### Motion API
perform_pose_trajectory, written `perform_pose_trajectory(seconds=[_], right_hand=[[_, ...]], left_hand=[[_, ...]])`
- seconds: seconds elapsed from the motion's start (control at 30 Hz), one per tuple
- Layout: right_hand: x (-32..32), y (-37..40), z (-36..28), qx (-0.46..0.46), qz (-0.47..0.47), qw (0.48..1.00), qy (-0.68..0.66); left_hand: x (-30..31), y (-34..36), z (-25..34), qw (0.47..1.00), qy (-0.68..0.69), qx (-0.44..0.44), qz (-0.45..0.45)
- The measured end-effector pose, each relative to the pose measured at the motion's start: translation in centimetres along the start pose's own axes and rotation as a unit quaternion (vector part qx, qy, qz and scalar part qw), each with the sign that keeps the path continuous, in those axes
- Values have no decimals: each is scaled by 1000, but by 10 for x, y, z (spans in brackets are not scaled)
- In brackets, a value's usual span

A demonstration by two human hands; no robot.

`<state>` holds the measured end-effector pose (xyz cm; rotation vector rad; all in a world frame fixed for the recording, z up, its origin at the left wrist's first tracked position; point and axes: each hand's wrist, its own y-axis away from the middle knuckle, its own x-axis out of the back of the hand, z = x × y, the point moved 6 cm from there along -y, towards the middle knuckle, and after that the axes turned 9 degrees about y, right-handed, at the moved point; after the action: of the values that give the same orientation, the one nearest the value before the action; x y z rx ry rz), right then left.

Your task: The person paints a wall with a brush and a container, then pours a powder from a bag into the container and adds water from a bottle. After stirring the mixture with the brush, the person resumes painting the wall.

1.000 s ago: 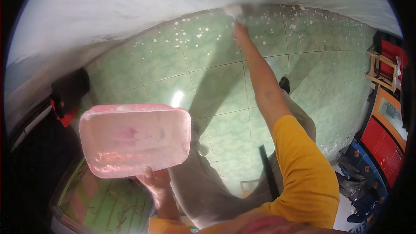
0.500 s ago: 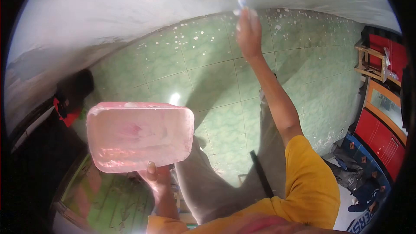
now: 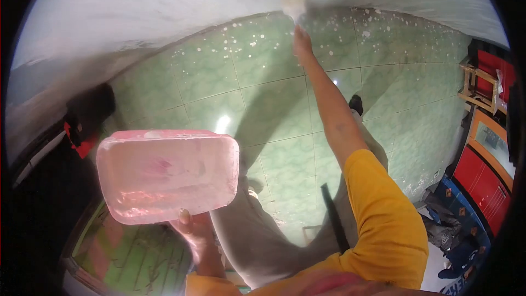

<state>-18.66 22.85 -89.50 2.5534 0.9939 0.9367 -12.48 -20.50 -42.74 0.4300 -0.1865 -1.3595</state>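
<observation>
— What is shown at far left?

— A dark object [image 3: 90,107], too shadowed to be identified, is seen beside a red piece [image 3: 82,143]. Below them, a green panel [image 3: 139,249] marked with dark lines is partly hidden.

— And the tub [image 3: 169,178]?

— The pale pink tub is held above the panel, left of the trousers [image 3: 255,241], its open side turned to the camera. Its inside is coated with whitish smears, and a pink patch is left bare on its bottom.

— How is it held?

— It is clasped at its lower edge by the left grip [image 3: 194,231]; the thumb is pressed against the rim, while the fingers are hidden behind.

— What is seen at centre?

— A brush [image 3: 294,8], blurred, is held at the foot of the pale wall [image 3: 164,5], near the edge of the floor [image 3: 279,98]. Whether the wall is touched by the bristles cannot be told. The green tiles are spattered with white spots.

— And the right grip [image 3: 302,44]?

— It is closed around the brush's handle, the arm stretched out from a yellow sleeve [image 3: 383,203]. Between the legs, a black bar [image 3: 335,216] is seen.

— And at far right?

— A wooden stool [image 3: 478,89] is placed above red panels [image 3: 475,178]; below, dark clothes [image 3: 442,227] are heaped beside a blue cloth [image 3: 463,205].
</observation>
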Motion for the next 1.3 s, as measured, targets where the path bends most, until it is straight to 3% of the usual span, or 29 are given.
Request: perform_pose_trajectory(seconds=[0.1, 0.2, 0.27, 0.3, 0.37, 0.4, 0.47, 0.53, 0.63, 0.73, 0.83, 0.93, 1.03, 1.13, 1.23, 1.3], right_hand=[[-19, -30, 41, -92, -49, 993, 57], [-13, -31, 15, -85, -97, 991, 35], [-11, -37, -9, 66, -84, 994, -20], [-10, -38, -23, 198, -54, 977, -50], [-7, -41, -26, 222, -46, 970, -92], [1, -37, -42, 115, -69, 986, -101], [24, -8, -86, -13, -79, 991, -111], [60, 42, -132, -51, -57, 990, -115], [114, 106, -205, 126, 22, 988, -82], [160, 169, -279, 209, 15, 968, -137], [171, 182, -307, 226, 25, 957, -179], [149, 146, -279, 233, 67, 962, -124], [98, 92, -194, 283, 131, 949, -37], [53, 57, -109, 144, 77, 987, -6], [21, 25, -43, 122, 72, 989, 41], [17, 19, -29, -57, -43, 997, 20]], left_hand=[[1, -3, -16, 1000, -11, 2, 8], [15, -12, -31, 999, -41, 14, -15], [6, -13, -33, 999, -28, 25, -3], [2, -12, -34, 999, -21, 32, 3], [-9, -12, -29, 1000, -16, 19, -4], [-12, -7, -24, 1000, -12, 12, -7], [-14, -1, -10, 999, -17, 31, -19], [-21, 8, 10, 998, -21, 47, -32], [-29, 22, 40, 997, -23, 50, -52], [-22, 27, 58, 997, -13, 29, -68], [-20, 33, 66, 998, 4, 18, -54], [-19, 37, 63, 999, 12, 20, -26], [-13, 34, 48, 1000, 6, 27, -12], [-8, 31, 29, 999, -7, 38, -6], [0, 29, 11, 998, -26, 50, 14], [8, 25, 4, 996, -63, 59, 12]])
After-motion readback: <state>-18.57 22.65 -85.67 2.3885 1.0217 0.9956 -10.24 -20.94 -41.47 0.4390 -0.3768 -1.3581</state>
